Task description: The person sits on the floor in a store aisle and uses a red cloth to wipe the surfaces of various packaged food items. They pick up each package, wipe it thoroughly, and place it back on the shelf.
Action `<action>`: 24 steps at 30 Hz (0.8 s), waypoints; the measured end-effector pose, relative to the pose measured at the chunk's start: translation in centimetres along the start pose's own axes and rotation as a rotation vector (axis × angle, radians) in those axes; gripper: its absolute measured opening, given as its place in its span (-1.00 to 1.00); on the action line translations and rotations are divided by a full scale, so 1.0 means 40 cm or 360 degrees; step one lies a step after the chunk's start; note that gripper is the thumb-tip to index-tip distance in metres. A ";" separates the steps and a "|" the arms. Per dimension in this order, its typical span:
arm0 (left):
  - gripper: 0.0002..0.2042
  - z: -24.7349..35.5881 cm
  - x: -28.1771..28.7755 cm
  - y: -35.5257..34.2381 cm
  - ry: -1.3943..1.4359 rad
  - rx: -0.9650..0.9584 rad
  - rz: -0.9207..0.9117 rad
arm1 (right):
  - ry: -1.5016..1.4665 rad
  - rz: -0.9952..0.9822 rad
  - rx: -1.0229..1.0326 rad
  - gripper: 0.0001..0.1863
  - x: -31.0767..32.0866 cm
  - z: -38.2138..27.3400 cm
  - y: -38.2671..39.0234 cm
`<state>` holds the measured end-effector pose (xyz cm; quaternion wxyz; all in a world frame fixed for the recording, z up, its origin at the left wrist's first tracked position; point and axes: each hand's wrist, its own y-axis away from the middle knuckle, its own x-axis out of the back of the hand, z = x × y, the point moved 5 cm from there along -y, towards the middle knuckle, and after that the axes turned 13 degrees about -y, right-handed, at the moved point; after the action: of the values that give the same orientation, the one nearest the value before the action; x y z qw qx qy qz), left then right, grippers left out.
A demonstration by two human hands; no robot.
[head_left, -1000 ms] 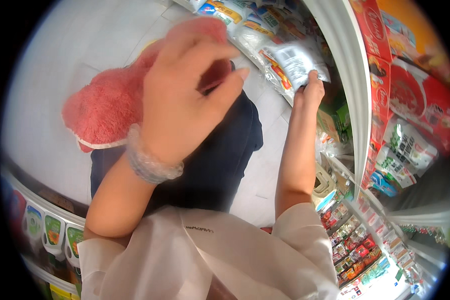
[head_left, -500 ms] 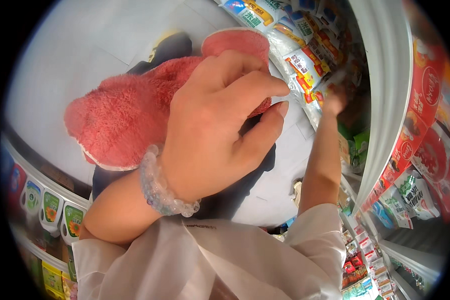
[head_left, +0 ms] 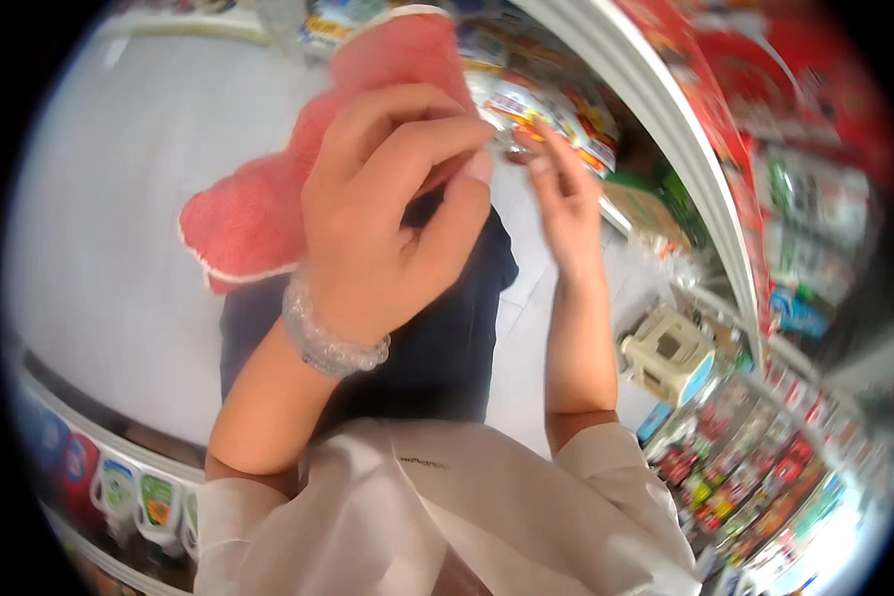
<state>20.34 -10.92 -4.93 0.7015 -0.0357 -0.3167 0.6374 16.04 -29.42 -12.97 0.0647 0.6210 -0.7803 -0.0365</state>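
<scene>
Head view, near to far: left hand (head_left: pixel 382 214) clamps a pink fluffy cloth (head_left: pixel 268 189), fingers curled shut around it. The cloth's long axis runs from lower left to upper right, its free end toward the white floor (head_left: pixel 99 179), which lies open on the left. Right hand (head_left: pixel 566 194) pinches a snack packet (head_left: pixel 526 104) at the shelf edge (head_left: pixel 666 129); shelving closes the right side.

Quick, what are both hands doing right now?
Left hand: closed on the pink fluffy cloth.
Right hand: fingers at a packet on the shelf; whether it grips it cannot be told.
</scene>
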 end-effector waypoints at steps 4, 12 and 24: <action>-0.82 0.178 -0.011 0.016 0.0324 -0.0256 -0.0234 | -0.0305 -0.0317 -0.0023 -0.52 -0.130 -0.142 0.153; -0.64 0.348 -0.079 0.129 0.0204 -0.0274 -0.0775 | -0.0877 0.0454 -0.0074 -0.74 0.058 -0.090 0.328; -0.66 0.236 -0.761 0.155 0.0516 0.0804 -0.1555 | -0.2638 0.1202 -0.0162 -0.66 0.367 0.104 0.471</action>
<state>10.71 -41.04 -12.36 0.9410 0.1862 -0.0226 0.2816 -5.96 -39.54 -13.68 -0.4817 0.0955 -0.7257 -0.4820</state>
